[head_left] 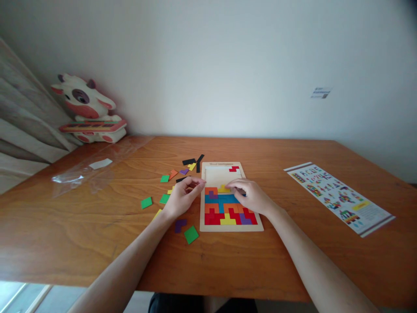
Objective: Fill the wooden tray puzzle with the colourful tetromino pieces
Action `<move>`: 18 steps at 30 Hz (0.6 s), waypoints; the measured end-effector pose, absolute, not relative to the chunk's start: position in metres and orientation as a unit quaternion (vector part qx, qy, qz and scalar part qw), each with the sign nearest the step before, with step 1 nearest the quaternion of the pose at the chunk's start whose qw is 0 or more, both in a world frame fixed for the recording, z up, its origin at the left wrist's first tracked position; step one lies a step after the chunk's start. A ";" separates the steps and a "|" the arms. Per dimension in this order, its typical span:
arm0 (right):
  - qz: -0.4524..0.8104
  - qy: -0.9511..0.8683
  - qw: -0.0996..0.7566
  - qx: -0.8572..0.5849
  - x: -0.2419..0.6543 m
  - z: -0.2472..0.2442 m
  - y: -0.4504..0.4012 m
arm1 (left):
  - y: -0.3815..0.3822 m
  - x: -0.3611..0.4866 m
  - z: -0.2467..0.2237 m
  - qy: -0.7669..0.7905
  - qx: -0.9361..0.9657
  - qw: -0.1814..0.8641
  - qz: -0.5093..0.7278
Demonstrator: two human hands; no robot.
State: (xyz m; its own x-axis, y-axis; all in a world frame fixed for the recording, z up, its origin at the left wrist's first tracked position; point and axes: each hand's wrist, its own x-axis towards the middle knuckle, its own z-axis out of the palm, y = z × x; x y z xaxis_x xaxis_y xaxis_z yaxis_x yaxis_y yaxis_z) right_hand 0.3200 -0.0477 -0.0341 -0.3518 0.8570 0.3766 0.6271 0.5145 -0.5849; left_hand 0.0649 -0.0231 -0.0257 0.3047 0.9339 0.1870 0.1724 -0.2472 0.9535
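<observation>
A wooden puzzle board (232, 228) lies on the table, its lower half filled with red, yellow, purple, orange and blue pieces. One red piece (233, 169) sits in the upper right of its tray. My right hand (252, 195) is over the board's right side, fingertips pressed at a yellow piece (223, 188) above the blue row. At the board's left edge is my left hand (185, 194), its fingers closed together; anything between them is too small to make out. Loose green (191, 234), purple (180, 225), black and yellow pieces lie around my left hand.
A printed instruction sheet (339, 195) lies on the right of the wooden table (260, 265). Clear plastic wrap (81, 171) is spread at the left, in front of a cow-shaped toy keyboard (93, 126). A wall rises behind the table.
</observation>
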 end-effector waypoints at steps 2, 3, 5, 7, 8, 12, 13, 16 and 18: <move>0.177 -0.795 0.337 -0.472 0.316 -0.033 -0.049 | -0.023 0.065 -0.027 0.413 0.669 0.454 0.419; 0.175 -0.795 0.336 -0.474 0.315 -0.033 -0.049 | -0.022 0.065 -0.028 0.413 0.669 0.455 0.418; 0.163 -0.803 0.329 -0.470 0.312 -0.031 -0.051 | -0.021 0.065 -0.029 0.410 0.671 0.455 0.417; 0.150 -0.818 0.311 -0.460 0.312 -0.028 -0.053 | -0.021 0.065 -0.031 0.407 0.675 0.455 0.415; 0.146 -0.825 0.300 -0.456 0.312 -0.026 -0.054 | -0.021 0.065 -0.031 0.406 0.678 0.454 0.412; 0.152 -0.843 0.266 -0.442 0.314 -0.017 -0.058 | -0.024 0.065 -0.029 0.417 0.703 0.421 0.393; 0.152 -0.848 0.262 -0.435 0.314 -0.016 -0.059 | -0.025 0.065 -0.028 0.421 0.721 0.395 0.383; 0.150 -0.857 0.257 -0.421 0.311 -0.015 -0.061 | -0.029 0.064 -0.025 0.390 0.806 0.276 0.350; 0.155 -0.855 0.255 -0.423 0.309 -0.016 -0.062 | -0.030 0.064 -0.023 0.337 0.860 0.205 0.325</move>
State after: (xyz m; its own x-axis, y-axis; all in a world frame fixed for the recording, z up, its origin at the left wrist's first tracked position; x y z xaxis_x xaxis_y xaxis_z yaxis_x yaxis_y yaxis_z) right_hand 0.3092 -0.0616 -0.0161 -0.5115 0.8032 0.3052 0.6452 0.5937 -0.4809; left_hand 0.0638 -0.0301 -0.0230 0.5618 0.7126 0.4202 0.4460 -0.6887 0.5716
